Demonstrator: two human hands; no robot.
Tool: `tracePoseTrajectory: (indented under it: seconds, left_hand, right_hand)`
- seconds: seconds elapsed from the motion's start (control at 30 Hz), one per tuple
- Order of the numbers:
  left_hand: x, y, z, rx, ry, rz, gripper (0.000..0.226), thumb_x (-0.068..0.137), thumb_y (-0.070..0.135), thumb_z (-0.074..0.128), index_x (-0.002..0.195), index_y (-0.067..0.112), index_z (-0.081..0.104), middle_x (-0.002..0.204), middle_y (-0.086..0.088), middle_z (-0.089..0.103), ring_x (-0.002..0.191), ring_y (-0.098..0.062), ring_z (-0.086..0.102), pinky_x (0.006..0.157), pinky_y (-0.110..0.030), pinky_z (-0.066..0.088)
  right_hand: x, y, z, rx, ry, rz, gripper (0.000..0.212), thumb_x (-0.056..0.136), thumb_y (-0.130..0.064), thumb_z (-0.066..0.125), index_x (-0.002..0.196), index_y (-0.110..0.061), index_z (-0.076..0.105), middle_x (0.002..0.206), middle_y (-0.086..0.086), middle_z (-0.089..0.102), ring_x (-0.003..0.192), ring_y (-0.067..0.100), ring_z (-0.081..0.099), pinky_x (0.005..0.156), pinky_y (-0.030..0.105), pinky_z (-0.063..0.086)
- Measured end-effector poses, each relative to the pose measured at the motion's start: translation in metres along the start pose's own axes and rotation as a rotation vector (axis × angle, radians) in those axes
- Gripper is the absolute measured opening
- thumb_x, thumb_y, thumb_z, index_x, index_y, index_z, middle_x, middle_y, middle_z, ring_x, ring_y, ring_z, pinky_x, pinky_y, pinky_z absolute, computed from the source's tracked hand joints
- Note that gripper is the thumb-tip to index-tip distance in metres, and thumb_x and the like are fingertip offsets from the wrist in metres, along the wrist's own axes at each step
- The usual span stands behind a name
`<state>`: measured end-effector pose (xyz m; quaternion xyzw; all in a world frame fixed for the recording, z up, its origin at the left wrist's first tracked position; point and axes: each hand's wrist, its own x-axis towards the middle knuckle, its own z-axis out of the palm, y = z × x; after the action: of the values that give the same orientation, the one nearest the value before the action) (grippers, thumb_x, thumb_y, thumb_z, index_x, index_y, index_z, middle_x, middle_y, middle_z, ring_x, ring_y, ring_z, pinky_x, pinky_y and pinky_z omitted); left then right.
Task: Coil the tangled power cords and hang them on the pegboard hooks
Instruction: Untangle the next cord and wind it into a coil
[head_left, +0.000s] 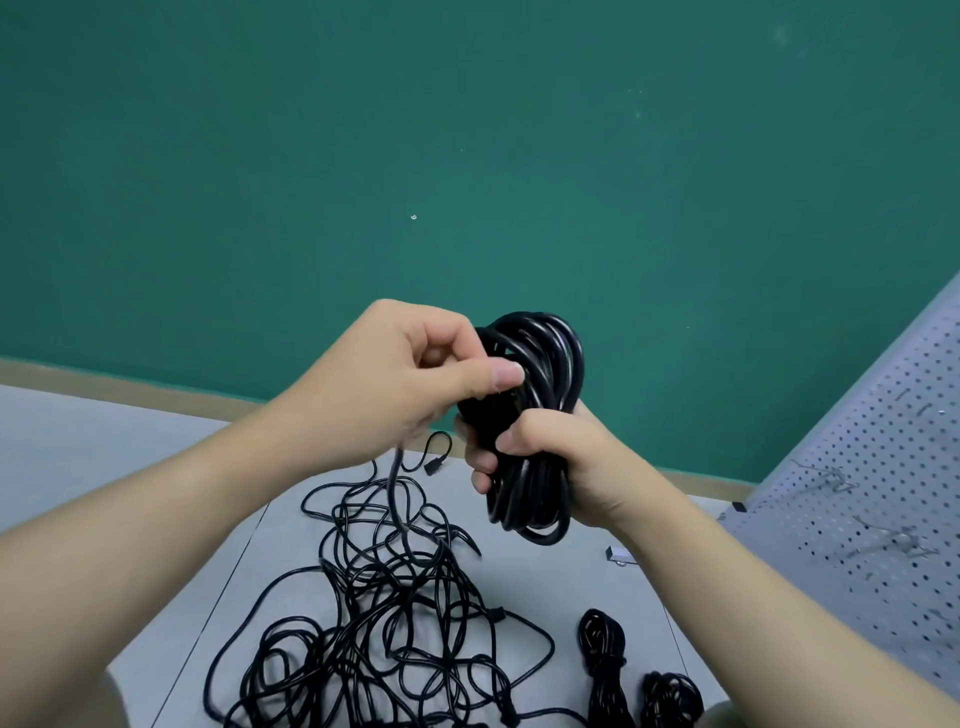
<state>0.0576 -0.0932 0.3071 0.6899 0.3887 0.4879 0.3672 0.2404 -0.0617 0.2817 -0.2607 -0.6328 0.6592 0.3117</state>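
At frame centre, the right hand (550, 457) wraps its fingers around a coiled cord (535, 415); the left hand (410, 374) seemingly pinches its loose strand above the tangled cords (384, 613) on the bench (104, 447).

No text, label, brand, number or sign can be read anywhere in this view; every surface shown is plain and unmarked.

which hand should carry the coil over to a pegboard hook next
Right, probably. The right hand already grips the coil around its middle, and the pegboard with its hooks stands on that side. The left hand pinches the loose cord trailing down to the tangle.
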Motion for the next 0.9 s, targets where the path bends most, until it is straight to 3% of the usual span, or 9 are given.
tracePoseTrajectory:
  seconds: [0.13,0.23,0.3,0.37,0.43,0.53,0.73,0.9]
  left_hand:
    - [0.003,-0.010,-0.010,-0.047,-0.004,-0.033,0.028,0.077,0.038,0.075,0.070,0.012,0.067,0.053,-0.008,0.055,0.047,-0.023,0.049,0.051,-0.034,0.047]
    - [0.003,-0.020,-0.019,0.027,-0.065,-0.048,0.024,0.081,0.032,0.076,0.085,0.009,0.069,0.072,-0.012,0.068,0.064,-0.028,0.064,0.073,-0.038,0.058]
    - [0.001,-0.030,-0.021,0.107,-0.111,-0.099,0.019,0.090,0.029,0.071,0.091,0.010,0.069,0.083,-0.007,0.075,0.082,-0.030,0.071,0.090,-0.041,0.057]
    - [-0.002,-0.040,-0.019,0.180,-0.160,-0.167,0.021,0.098,0.031,0.063,0.093,0.011,0.069,0.089,-0.005,0.077,0.093,-0.030,0.070,0.097,-0.046,0.054]
    - [-0.005,-0.043,-0.014,0.195,-0.181,-0.189,0.026,0.103,0.030,0.056,0.090,0.011,0.069,0.086,-0.006,0.076,0.090,-0.029,0.069,0.096,-0.048,0.054]
    - [-0.006,-0.034,-0.007,0.138,-0.150,-0.137,0.035,0.104,0.032,0.050,0.084,0.009,0.066,0.071,-0.006,0.067,0.071,-0.030,0.067,0.083,-0.044,0.055]
    - [-0.004,-0.020,0.015,-0.072,-0.108,-0.188,0.043,0.109,0.029,0.043,0.081,0.004,0.062,0.061,-0.013,0.056,0.051,-0.026,0.056,0.063,-0.040,0.053]
    - [-0.002,-0.021,0.028,-0.156,-0.118,-0.317,0.049,0.108,0.039,0.044,0.078,0.004,0.064,0.053,-0.013,0.056,0.045,-0.023,0.052,0.050,-0.021,0.046]
  right_hand:
    - [-0.003,-0.004,-0.001,0.105,-0.039,-0.011,0.042,0.058,-0.015,0.060,0.098,-0.002,0.057,0.083,0.016,0.052,0.067,0.023,0.048,0.065,0.038,0.050]
    - [-0.003,-0.006,-0.009,0.086,0.034,-0.041,0.047,0.058,-0.015,0.061,0.102,0.000,0.057,0.085,0.017,0.054,0.067,0.024,0.049,0.065,0.038,0.051]
    - [-0.005,-0.007,-0.015,0.193,0.080,-0.040,0.054,0.057,-0.014,0.061,0.109,0.000,0.053,0.087,0.018,0.054,0.067,0.024,0.048,0.064,0.037,0.051]
    - [-0.007,-0.009,-0.022,0.287,0.113,-0.039,0.056,0.055,-0.014,0.061,0.109,0.000,0.051,0.088,0.016,0.054,0.067,0.022,0.049,0.064,0.035,0.050]
    - [-0.010,-0.011,-0.026,0.296,0.133,-0.043,0.057,0.056,-0.015,0.062,0.109,-0.001,0.051,0.089,0.015,0.054,0.067,0.021,0.049,0.065,0.034,0.050]
    - [-0.012,-0.010,-0.027,0.241,0.177,-0.031,0.063,0.057,-0.018,0.065,0.117,-0.001,0.055,0.088,0.014,0.056,0.068,0.021,0.051,0.067,0.035,0.050]
    - [-0.016,-0.009,-0.026,0.160,0.187,-0.033,0.052,0.066,-0.029,0.072,0.108,0.001,0.065,0.091,0.013,0.063,0.079,0.024,0.061,0.076,0.035,0.057]
    - [-0.016,-0.009,-0.016,0.065,0.123,-0.063,0.055,0.073,-0.026,0.063,0.102,0.020,0.054,0.083,0.022,0.059,0.082,0.034,0.055,0.076,0.036,0.053]
